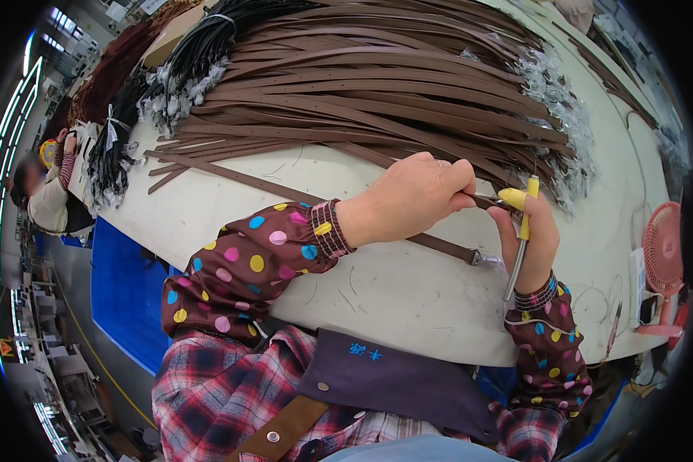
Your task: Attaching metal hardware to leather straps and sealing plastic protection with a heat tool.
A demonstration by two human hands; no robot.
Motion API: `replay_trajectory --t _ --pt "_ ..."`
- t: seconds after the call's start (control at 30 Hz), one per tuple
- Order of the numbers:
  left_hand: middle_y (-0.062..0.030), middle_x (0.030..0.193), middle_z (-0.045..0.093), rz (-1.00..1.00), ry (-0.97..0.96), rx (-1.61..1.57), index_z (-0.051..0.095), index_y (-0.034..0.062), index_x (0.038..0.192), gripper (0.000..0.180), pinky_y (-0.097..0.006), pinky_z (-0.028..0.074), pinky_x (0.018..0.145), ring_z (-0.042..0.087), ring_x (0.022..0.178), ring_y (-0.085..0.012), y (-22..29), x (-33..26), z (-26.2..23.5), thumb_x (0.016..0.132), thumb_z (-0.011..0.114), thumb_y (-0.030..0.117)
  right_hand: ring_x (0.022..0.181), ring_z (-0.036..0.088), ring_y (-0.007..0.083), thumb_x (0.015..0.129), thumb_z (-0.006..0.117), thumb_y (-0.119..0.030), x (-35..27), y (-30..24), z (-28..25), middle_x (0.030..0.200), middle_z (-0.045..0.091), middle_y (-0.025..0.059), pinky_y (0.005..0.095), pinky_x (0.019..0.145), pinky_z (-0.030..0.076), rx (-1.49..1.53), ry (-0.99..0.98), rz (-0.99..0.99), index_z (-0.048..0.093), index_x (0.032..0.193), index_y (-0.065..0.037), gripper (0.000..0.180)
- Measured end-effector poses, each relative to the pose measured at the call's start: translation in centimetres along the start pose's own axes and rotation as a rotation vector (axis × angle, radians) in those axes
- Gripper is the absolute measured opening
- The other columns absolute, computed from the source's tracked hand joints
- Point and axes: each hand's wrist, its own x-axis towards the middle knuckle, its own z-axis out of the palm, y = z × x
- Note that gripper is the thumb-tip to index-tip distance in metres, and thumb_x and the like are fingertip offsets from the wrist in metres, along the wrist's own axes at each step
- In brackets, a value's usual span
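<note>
Slip risk: brown belt (pixel 483 202) over the table (pixel 416 296).
Left hand (pixel 410 192) pinched tight on belt; right hand (pixel 540 242) wrapped round yellow-handled tool (pixel 525 225). If the pinch loosens, belt could twist and tool scratch it or jab a finger.

pale table (pixel 408 296), curved by lens — bare along near side. brown straps (pixel 377 85) in wide heap across far half, clear plastic (pixel 568 123) bunched at right ends. single brown strap (pixel 246 180) slantwise in front of heap, right end wrapped in plastic. black straps (pixel 208 38) bundled at far left — pale tie round them. few dark strips (pixel 608 72) at far right. thin thread scraps (pixel 353 282) scattered on bare part.
</note>
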Motion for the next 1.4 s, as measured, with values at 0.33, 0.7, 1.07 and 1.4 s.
replay_trajectory --t 0.33,0.7,1.07,1.4 --pt "0.0021 0.057 0.048 -0.509 0.212 -0.184 0.059 0.0017 0.08 0.028 -0.021 0.035 0.048 0.045 0.053 -0.0034 -6.7 -5.9 -13.5 0.096 0.052 0.024 0.091 0.053 0.0137 0.091 0.062 -0.009 -5.3 10.3 -13.2 0.095 0.057 0.0051 0.026 0.087 0.043 -0.086 0.315 0.384 0.053 0.108 -0.001 0.02" --pt "-0.0003 0.076 0.061 -0.325 0.363 0.789 0.063 0.005 0.085 0.009 -0.025 0.04 0.07 0.052 0.075 -0.0114 -4.9 -11.8 -27.3 0.085 0.068 0.012 0.072 0.052 0.01 0.085 0.067 -0.005 -4.0 5.8 -9.4 0.079 0.056 0.0021 0.0225 0.066 0.043 -0.068 0.108 0.452 0.054 0.098 -0.003 0.019" --pt "-0.007 0.1 0.06 -0.387 -0.023 0.672 0.059 0.0066 0.098 0.019 -0.038 0.043 0.083 0.057 0.097 -0.0278 -9.4 -11.2 -14.9 0.081 0.066 0.01 0.081 0.061 0.0272 0.076 0.069 -0.004 -2.1 3.9 -3.8 0.084 0.063 0.0084 0.0362 0.078 0.045 -0.184 -0.118 0.1 0.058 0.099 -0.006 0.025" --pt "-0.0078 0.1 0.057 -0.232 -0.361 -0.087 0.059 0.0078 0.104 0.026 -0.034 0.049 0.076 0.057 0.093 -0.0267 2.3 -3.5 0.7 0.081 0.068 0.016 0.087 0.057 0.0309 0.074 0.071 -0.006 -5.2 1.1 -3.9 0.089 0.06 0.0108 0.0375 0.077 0.045 0.014 -0.277 0.127 0.057 0.1 -0.007 0.029"
